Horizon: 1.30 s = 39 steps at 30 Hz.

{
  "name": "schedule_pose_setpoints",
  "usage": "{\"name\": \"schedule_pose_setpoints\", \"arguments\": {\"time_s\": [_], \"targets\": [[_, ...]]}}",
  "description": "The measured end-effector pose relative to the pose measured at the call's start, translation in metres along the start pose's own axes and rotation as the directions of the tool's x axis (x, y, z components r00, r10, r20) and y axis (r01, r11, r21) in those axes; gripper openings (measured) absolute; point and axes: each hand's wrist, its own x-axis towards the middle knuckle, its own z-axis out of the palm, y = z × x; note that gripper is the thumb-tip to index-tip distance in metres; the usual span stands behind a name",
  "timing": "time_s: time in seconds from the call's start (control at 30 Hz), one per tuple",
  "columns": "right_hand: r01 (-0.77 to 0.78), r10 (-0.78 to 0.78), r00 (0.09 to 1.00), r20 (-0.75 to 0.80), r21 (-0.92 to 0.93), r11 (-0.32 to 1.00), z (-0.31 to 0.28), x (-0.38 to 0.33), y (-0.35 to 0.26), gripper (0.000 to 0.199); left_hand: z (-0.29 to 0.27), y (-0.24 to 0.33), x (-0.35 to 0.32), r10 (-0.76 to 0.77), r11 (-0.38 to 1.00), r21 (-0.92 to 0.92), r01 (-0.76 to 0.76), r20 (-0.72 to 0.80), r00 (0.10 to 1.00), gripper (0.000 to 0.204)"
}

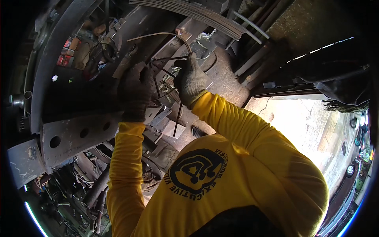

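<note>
Both gloved hands reach up under the vehicle frame: the left hand (134, 93) closes its grip on the metal bracket (166, 114), steadying it, while the right hand (191, 79) closes around thin bent wires (169, 75) beside it

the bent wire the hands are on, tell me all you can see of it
The wire is thin, dark and looks like stiff metal. It curves in an arc above the light-gloved right hand, then runs down past it in straight strands. The dark-gloved left hand is at its lower strands. It lies against the rusty metal frame.
</note>
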Motion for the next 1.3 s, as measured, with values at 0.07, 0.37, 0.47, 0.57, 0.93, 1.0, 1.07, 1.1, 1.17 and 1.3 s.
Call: {"name": "schedule_pose_setpoints", "arguments": {"time_s": [0.07,0.37,0.47,0.57,0.93,1.0,1.07,1.1,1.17,1.3], "targets": [[-0.195,0.189,0.978,0.083,0.07,0.978,-0.012,0.014,0.0,0.059,0.01,-0.011,-0.006,-0.004,0.999,-0.047,0.005,0.015,1.0,0.028],[0.235,-0.08,0.94,0.33,-0.462,0.855,-0.043,0.064,-0.002,0.051,0.015,-0.027,-0.001,-0.041,0.999,-0.03,0.041,0.026,0.999,0.028],[0.072,0.096,0.936,0.34,-0.45,0.89,-0.031,0.058,-0.028,0.036,0.017,-0.032,-0.003,-0.067,0.996,-0.054,0.069,0.028,0.997,0.026],[-0.183,0.234,0.952,0.196,-0.249,0.951,-0.025,0.053,-0.027,0.06,0.017,-0.025,-0.002,-0.056,0.998,-0.03,0.056,0.004,0.998,0.025],[-0.071,0.074,0.997,-0.03,0.076,0.995,-0.014,0.047,0.01,0.076,0.007,0.006,0.001,-0.127,0.992,0.019,0.126,0.035,0.991,0.024],[-0.093,0.096,0.993,-0.064,0.041,0.995,-0.014,0.055,0.02,0.074,0.006,0.004,0.001,-0.084,0.996,0.002,0.084,-0.013,0.996,0.023],[-0.326,0.328,0.944,0.021,0.181,0.928,0.001,0.029,-0.02,0.072,0.001,-0.003,-0.004,-0.11,0.994,-0.006,0.11,0.014,0.994,0.024],[-0.306,0.303,0.952,0.041,0.119,0.945,-0.003,0.033,-0.022,0.062,0.003,-0.004,-0.002,-0.102,0.994,-0.022,0.103,0.03,0.994,0.024],[-0.282,0.269,0.955,0.124,0.102,0.954,-0.009,0.038,-0.02,0.053,0.01,-0.018,-0.005,-0.062,0.997,-0.04,0.062,-0.018,0.998,0.025],[0.059,-0.035,0.995,0.094,-0.266,0.962,-0.031,0.061,-0.001,0.05,0.015,-0.011,0.0,-0.039,0.998,-0.06,0.036,-0.064,0.997,0.026]]}}
